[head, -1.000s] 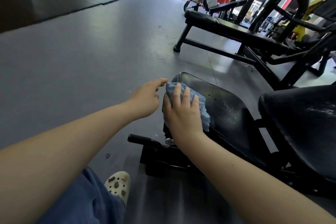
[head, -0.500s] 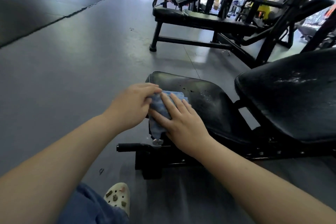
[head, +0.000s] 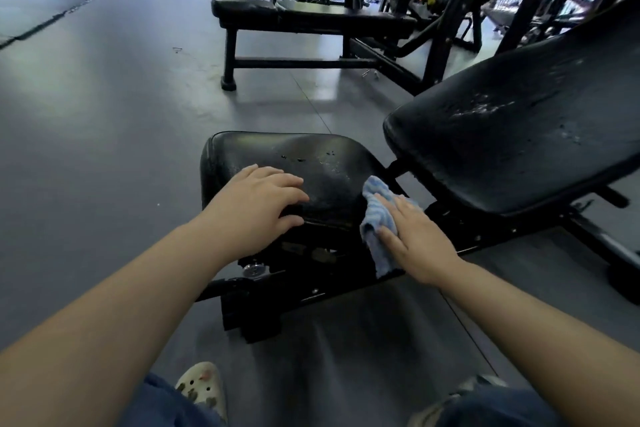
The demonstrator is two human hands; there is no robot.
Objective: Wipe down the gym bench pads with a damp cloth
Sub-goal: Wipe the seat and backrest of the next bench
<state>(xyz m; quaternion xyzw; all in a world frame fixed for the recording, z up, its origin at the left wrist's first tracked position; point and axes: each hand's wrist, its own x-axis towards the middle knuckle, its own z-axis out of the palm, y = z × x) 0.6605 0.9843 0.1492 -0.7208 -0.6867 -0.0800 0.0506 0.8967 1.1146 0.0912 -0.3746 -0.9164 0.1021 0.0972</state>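
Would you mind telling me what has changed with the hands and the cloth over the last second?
The right hand has carried the cloth from the seat pad's front left corner across to its right side edge, pressing it there with flat fingers. The left hand, which joined the cloth half a second ago, has let go and now rests on the pad's front. The bench itself stayed put.

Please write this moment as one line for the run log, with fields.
step: wiping seat pad side | right hand: presses blue cloth on pad's right edge | left hand: rests on pad front | back pad: scuffed
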